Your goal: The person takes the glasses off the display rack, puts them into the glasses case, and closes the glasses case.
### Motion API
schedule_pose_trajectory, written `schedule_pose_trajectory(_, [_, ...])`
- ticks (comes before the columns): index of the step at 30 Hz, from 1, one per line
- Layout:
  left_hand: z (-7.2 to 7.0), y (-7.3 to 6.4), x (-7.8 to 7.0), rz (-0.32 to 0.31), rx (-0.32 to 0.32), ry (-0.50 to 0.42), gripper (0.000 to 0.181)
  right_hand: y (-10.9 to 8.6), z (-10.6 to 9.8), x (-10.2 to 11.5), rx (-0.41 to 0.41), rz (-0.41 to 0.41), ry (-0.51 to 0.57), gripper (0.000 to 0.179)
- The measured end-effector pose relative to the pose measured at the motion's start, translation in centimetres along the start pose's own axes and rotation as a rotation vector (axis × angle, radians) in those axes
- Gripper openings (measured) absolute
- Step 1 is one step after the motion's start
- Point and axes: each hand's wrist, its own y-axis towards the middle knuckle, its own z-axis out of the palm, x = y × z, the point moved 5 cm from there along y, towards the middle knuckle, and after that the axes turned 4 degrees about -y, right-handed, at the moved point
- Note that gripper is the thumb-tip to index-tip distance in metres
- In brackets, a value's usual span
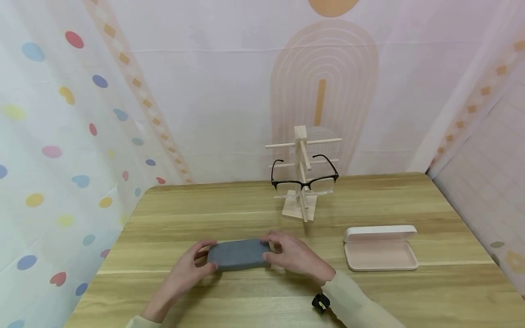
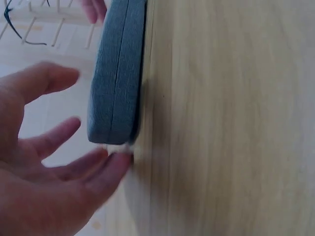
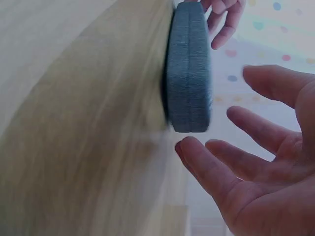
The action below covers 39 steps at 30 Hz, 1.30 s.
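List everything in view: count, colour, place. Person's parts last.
closed case: 1, blue-grey, on table, between the hands
open case: 1, white outside, pinkish inside, table's right side
eyeglasses: 1, black frame, on the stand
stand: 1, pale wood, rear of table
table: 1, wood-brown, under everything
backdrop: panel count unclear, pale with coloured shapes, behind and beside table
black object: 1, black, by right cuff, identity unclear
sleeves: 2, cream, bottom edge
left hand: 1, skin-toned, case's left end
right hand: 1, skin-toned, case's right end
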Motion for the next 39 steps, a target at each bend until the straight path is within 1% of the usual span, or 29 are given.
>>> schedule_pose_trajectory(3, [-0.3, -0.5, -0.6, 0.023, -0.087, 0.051, 0.056, -0.7, -0.6, 0.4, -0.028, 0.014, 0.098, 0.047])
schedule_pose_trajectory(4, [-0.3, -0.6, -0.8, 0.035, -0.120, 0.057, 0.054, -1.0, -0.8, 0.5, -0.043, 0.010, 0.138, 0.046])
schedule_pose_trajectory(6, [-0.4, -0.9, -1.4, 0.058, -0.205, 0.048, 0.047, -1.4, -1.3, 0.8, -0.083, -0.004, 0.191, 0.042])
schedule_pose_trajectory(9, [-0.4, -1.3, -2.3, 0.106, -0.325, -0.007, 0.034, -2.2, -2.1, 1.4, -0.149, -0.028, 0.186, 0.035])
schedule_pose_trajectory(11, [-0.3, -1.5, -3.0, 0.156, -0.393, -0.065, 0.027, -2.8, -2.7, 1.6, -0.186, -0.039, 0.158, 0.031])
schedule_pose_trajectory(12, [-0.2, -1.6, -3.4, 0.184, -0.419, -0.093, 0.025, -3.1, -2.9, 1.7, -0.198, -0.043, 0.139, 0.029])
schedule_pose_trajectory(14, [0.2, -1.6, -4.1, 0.241, -0.448, -0.145, 0.022, -3.7, -3.5, 1.8, -0.220, -0.046, 0.105, 0.025])
schedule_pose_trajectory(16, [0.5, -1.6, -4.7, 0.290, -0.459, -0.196, 0.022, -4.3, -4.0, 1.9, -0.238, -0.057, 0.083, 0.023])
schedule_pose_trajectory(19, [1.1, -1.6, -5.5, 0.325, -0.462, -0.243, 0.021, -5.1, -4.8, 2.1, -0.265, -0.065, 0.057, 0.021])
schedule_pose_trajectory(22, [1.6, -1.6, -6.2, 0.332, -0.461, -0.282, 0.022, -6.0, -5.6, 2.3, -0.300, -0.071, 0.022, 0.021])
schedule_pose_trajectory(27, [2.3, -1.4, -7.2, 0.336, -0.433, -0.299, 0.024, -7.5, -7.3, 2.5, -0.384, -0.098, -0.012, 0.018])
schedule_pose_trajectory(32, [3.0, -1.2, -8.1, 0.351, -0.404, -0.314, 0.025, -8.9, -9.0, 2.0, -0.462, -0.143, -0.007, 0.017])
schedule_pose_trajectory(39, [3.8, -0.8, -9.4, 0.371, -0.381, -0.345, 0.026, -10.4, -11.5, 1.3, -0.575, -0.155, 0.034, 0.017])
